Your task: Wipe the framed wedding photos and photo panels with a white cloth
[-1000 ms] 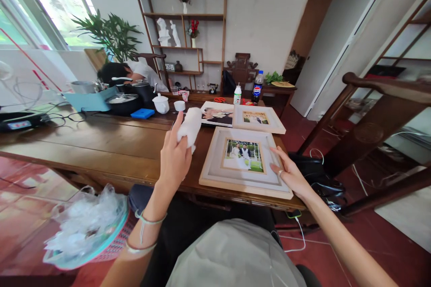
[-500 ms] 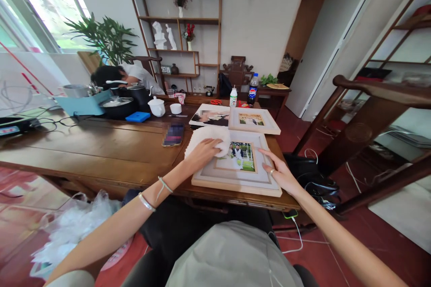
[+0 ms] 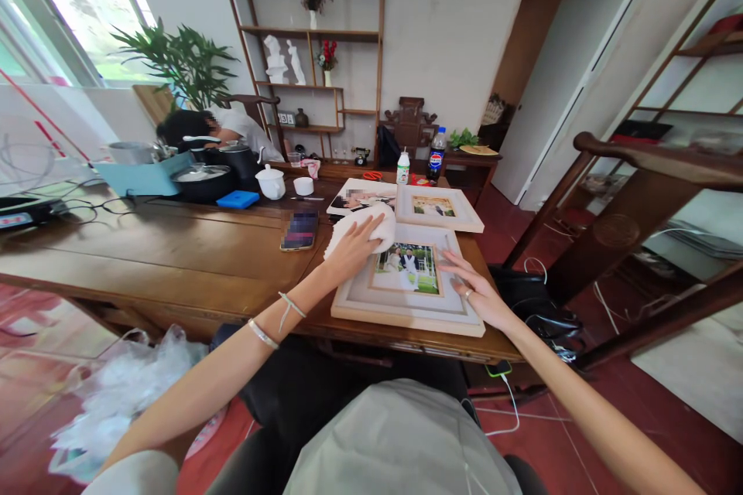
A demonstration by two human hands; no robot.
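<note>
A light wooden picture frame (image 3: 406, 317) with a wedding photo lies face up at the table edge before me. My left hand (image 3: 353, 251) presses a white cloth (image 3: 344, 230) onto its upper left corner, the cloth bunched beneath the fingers. My right hand (image 3: 481, 295), with a ring on one finger, is over the frame's right border. Its fingers are spread and hold nothing; whether the fingertips touch the surface is hard to see. Behind lies a second framed photo (image 3: 464, 209), beside an unframed photo print (image 3: 348, 195) that the cloth partly covers.
On the dark wooden table (image 3: 232, 244) lie a phone (image 3: 299, 232) and a blue box (image 3: 237, 199), with a white teapot (image 3: 270, 182) behind. A cola bottle (image 3: 435, 156) and white bottle (image 3: 402, 168) stand at the back. A wooden chair (image 3: 621, 228) is at right. Another person (image 3: 244, 128) leans low across the table.
My left hand has slid the cloth up and away from me, uncovering more of the photo. My right hand's fingers have shifted slightly left and spread over the frame.
</note>
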